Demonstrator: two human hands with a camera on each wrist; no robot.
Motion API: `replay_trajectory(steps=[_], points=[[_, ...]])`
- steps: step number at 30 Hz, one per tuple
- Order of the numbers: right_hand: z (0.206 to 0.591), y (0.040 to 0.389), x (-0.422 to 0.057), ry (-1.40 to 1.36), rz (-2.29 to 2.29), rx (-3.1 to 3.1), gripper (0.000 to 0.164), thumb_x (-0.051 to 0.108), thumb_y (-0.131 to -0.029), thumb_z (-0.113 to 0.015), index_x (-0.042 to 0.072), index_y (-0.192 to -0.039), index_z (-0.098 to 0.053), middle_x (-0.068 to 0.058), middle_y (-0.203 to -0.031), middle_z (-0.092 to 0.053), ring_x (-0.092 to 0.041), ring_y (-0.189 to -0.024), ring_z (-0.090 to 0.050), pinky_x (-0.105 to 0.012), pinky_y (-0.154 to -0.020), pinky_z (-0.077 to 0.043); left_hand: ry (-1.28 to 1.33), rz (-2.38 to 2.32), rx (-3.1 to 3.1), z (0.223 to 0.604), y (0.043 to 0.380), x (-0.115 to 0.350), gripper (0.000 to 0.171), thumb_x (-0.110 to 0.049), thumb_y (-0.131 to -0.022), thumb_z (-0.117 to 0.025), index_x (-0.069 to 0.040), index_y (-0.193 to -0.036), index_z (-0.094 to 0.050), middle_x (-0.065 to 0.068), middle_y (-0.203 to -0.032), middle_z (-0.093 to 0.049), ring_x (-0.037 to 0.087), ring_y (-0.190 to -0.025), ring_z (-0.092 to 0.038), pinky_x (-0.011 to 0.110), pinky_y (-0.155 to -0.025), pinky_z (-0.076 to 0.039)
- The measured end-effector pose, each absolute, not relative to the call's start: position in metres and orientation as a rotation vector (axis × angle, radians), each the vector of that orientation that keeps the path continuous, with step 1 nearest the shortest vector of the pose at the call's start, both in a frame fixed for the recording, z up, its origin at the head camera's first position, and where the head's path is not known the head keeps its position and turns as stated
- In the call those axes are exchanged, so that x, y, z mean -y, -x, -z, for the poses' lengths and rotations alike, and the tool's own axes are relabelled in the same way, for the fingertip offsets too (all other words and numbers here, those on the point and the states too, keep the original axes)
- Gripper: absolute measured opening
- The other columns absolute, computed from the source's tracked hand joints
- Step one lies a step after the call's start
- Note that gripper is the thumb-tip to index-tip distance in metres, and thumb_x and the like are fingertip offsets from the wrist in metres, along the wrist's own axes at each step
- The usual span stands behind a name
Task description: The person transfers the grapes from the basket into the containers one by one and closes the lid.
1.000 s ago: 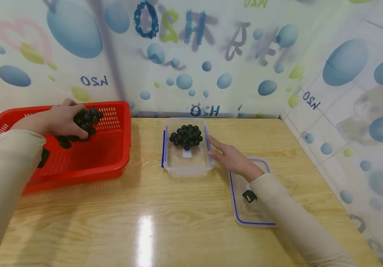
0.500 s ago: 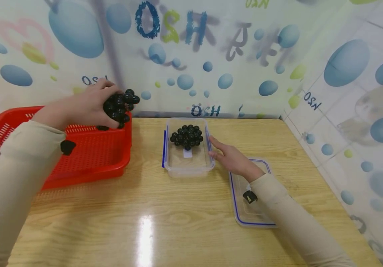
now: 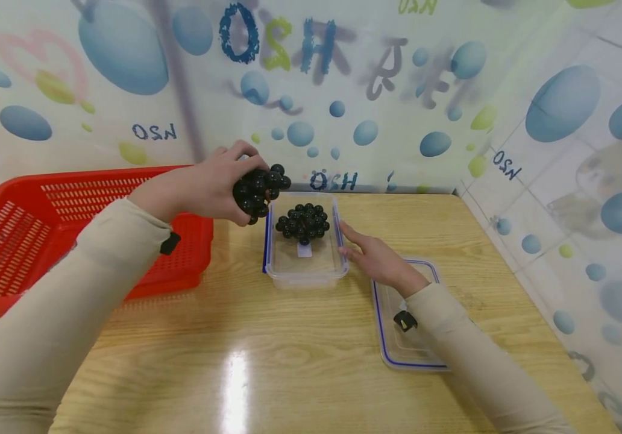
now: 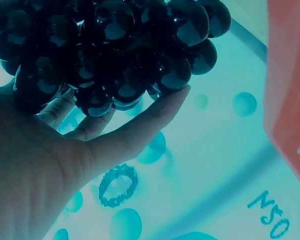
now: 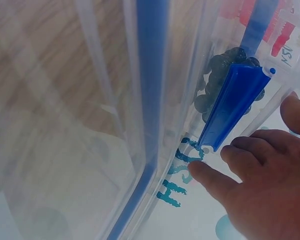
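Observation:
My left hand (image 3: pixel 208 184) grips a bunch of black grapes (image 3: pixel 259 191) in the air, between the red basket and the clear plastic container (image 3: pixel 307 276). In the left wrist view the thumb and fingers curl around the grapes (image 4: pixel 125 55) from below. Another bunch of black grapes (image 3: pixel 304 222) lies inside the container, towards its back. My right hand (image 3: pixel 376 259) rests with extended fingers against the container's right side. In the right wrist view its fingers lie beside a blue locking flap (image 5: pixel 235 105), with grapes showing through the plastic wall.
A red plastic basket (image 3: pixel 205 259) stands at the left, partly behind my left forearm. Under my right forearm lies a clear lid with a blue seal (image 3: pixel 389 343). A patterned wall covering (image 3: pixel 311 90) rises directly behind the wooden table (image 3: pixel 289 361).
My left hand has lifted the grape bunch out of the red basket and carried it right, to beside the container. The right hand and the container have stayed in place.

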State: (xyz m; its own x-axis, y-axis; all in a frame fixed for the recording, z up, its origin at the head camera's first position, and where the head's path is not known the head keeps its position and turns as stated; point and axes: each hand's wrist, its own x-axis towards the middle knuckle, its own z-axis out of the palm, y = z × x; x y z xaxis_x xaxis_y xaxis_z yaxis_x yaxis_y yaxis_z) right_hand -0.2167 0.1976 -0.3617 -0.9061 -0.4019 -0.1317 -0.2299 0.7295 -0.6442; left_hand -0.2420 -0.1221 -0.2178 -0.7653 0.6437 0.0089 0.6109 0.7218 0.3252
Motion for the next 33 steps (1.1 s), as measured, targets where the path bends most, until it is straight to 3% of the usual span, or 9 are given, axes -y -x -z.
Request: replay_trajectory(steps=[17, 21, 29, 33], points=[[0.360, 0.217, -0.198, 0.527, 0.947, -2.688, 0.061, 0.031, -0.106, -0.045, 0.017, -0.158, -0.017, -0.004, -0.161, -0.017, -0.026, -0.143, -0.024, -0.046, -0.114, -0.023, -1.109, -0.358, -2.690, 0.234, 0.243, 0.067, 0.075, -0.023, -0.076, -0.079, -0.016, -0.141, -0.044, 0.006, -0.145, -0.026, 0.033, -0.123, -0.031, 0.051, -0.096, -0.044], [0.360, 0.217, -0.199, 0.513, 0.958, -2.684, 0.060, 0.032, -0.105, -0.046, 0.021, -0.158, -0.018, -0.003, -0.160, -0.019, -0.026, -0.143, -0.026, -0.047, -0.114, -0.024, -1.155, -0.362, -2.623, 0.247, 0.244, 0.053, 0.074, -0.023, -0.074, -0.080, -0.016, -0.139, -0.046, 0.007, -0.142, -0.028, 0.034, -0.123, -0.031, 0.050, -0.100, -0.041], [0.359, 0.217, -0.199, 0.529, 0.923, -2.713, 0.055, 0.029, -0.105, -0.046, 0.018, -0.156, -0.029, -0.014, -0.152, -0.036, -0.033, -0.137, -0.036, -0.049, -0.110, -0.031, -1.249, -0.210, -2.588, 0.268, 0.245, 0.033, 0.077, -0.027, -0.073, -0.082, -0.019, -0.142, -0.047, 0.007, -0.142, -0.030, 0.032, -0.121, -0.032, 0.046, -0.098, -0.042], [0.359, 0.217, -0.198, 0.503, 0.908, -2.719, 0.056, 0.020, -0.105, -0.046, 0.020, -0.157, -0.025, -0.015, -0.151, -0.038, -0.033, -0.136, -0.038, -0.050, -0.109, -0.032, -1.278, -0.063, -2.572, 0.278, 0.242, 0.024, 0.082, -0.034, -0.076, -0.082, -0.023, -0.147, -0.044, 0.006, -0.145, -0.030, 0.031, -0.126, -0.031, 0.047, -0.095, -0.045]])
